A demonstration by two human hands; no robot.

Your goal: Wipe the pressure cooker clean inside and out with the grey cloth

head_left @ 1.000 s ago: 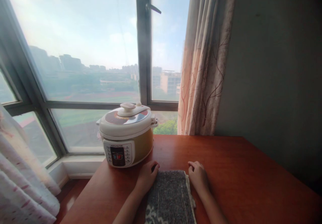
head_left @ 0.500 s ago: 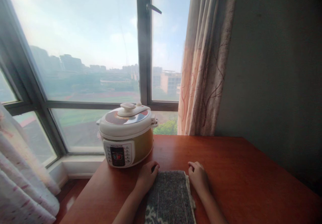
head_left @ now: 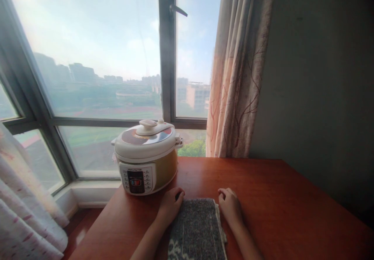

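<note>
folded grey cloth (head_left: 198,229) is laid on near part of table (head_left: 271,197), between the hands. folding is done as far as shown; it's not lifted or opened out. nothing is seen held. left hand (head_left: 172,201) is rested at cloth's far left corner, fingers curled, thumb slightly apart; contact can't be told. right hand (head_left: 229,201) is placed just beside far right corner, fingers loosely curled, spacing can't be told. cooker (head_left: 147,157) is set far left, lid (head_left: 149,135) on. panel (head_left: 138,178) brand is blurred, maybe "joyoung"; button labels can't be read.
</note>
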